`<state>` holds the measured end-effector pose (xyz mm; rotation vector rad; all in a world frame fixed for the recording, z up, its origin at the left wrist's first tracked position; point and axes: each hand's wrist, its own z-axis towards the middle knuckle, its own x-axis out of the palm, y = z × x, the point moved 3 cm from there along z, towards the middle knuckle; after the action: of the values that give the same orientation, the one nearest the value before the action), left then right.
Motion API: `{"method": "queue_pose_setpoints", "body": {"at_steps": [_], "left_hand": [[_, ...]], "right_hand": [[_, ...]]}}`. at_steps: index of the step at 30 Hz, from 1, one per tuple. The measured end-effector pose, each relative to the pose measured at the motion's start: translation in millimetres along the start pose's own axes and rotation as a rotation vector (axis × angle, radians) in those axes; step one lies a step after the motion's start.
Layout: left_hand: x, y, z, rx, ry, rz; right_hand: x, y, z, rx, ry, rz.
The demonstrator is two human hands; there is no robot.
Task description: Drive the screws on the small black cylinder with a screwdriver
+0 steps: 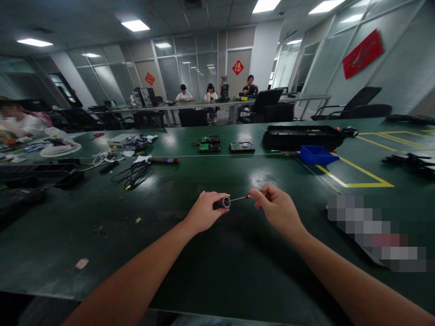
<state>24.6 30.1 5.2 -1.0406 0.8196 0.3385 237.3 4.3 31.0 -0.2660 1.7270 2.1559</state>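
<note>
My left hand (204, 212) is closed round a short dark cylinder (224, 202), whose open end with a pale metal rim faces right. In my right hand (280, 212) is a slim screwdriver (247, 196) with a red collar, pinched between thumb and fingers. Its thin metal shaft points left and meets the rim of the cylinder; how far it goes inside I cannot tell. Both hands are held above the green table (217, 271), and most of the screwdriver's handle is hidden by my fingers.
Circuit-board drives (242, 147), a long black housing (302, 137) and a blue scoop-shaped bin (317, 155) lie beyond my hands. To the left are a black cable coil (136, 174) and a dark pen-shaped tool (164, 160). A blurred flat object (370, 235) lies right. Several people sit farther off.
</note>
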Motion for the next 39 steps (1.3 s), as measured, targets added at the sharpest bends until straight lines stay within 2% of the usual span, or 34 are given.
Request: {"method": "queue_pose_setpoints", "body": {"at_steps": [3,7,10,14,17,20,23,31,35,39], "left_hand": [[0.7,0.9,-0.4,0.013,-0.008,0.002],[1.0,1.2,-0.4,0.027,-0.006,0.021],[0.5,0.4,-0.3,0.036,0.003,0.023],[0.2,-0.3,-0.4,0.026,0.01,0.02],[0.5,0.3,-0.3,0.023,0.008,0.013],[0.8,1.9,0.3,0.018,-0.001,0.014],[0.7,3.4,0.8,0.009,0.001,0.02],[0.4,4.2,0.6,-0.009,0.015,0.017],[1.2,5.6,1.1,-0.018,0.011,0.021],[1.1,4.8,1.0,-0.019,0.017,0.018]], "right_hand": [[-1.8,1.9,-2.2,-0.052,0.004,-0.069],[0.1,2.1,-5.0,-0.11,0.052,-0.015],[1.2,1.8,-5.2,-0.092,0.089,-0.024],[1.3,0.0,-3.9,-0.039,0.065,-0.084],[1.9,-1.6,-3.6,-0.032,0.052,-0.025],[4.2,-1.4,-3.9,-0.037,0.124,0.051],[6.3,-1.3,-3.5,-0.016,0.197,0.017],[5.0,-2.0,-1.7,-0.056,0.178,-0.02],[6.5,-0.1,-2.0,-0.013,0.215,-0.053],[6.4,-2.3,-2.0,-0.013,0.183,-0.047]]}}
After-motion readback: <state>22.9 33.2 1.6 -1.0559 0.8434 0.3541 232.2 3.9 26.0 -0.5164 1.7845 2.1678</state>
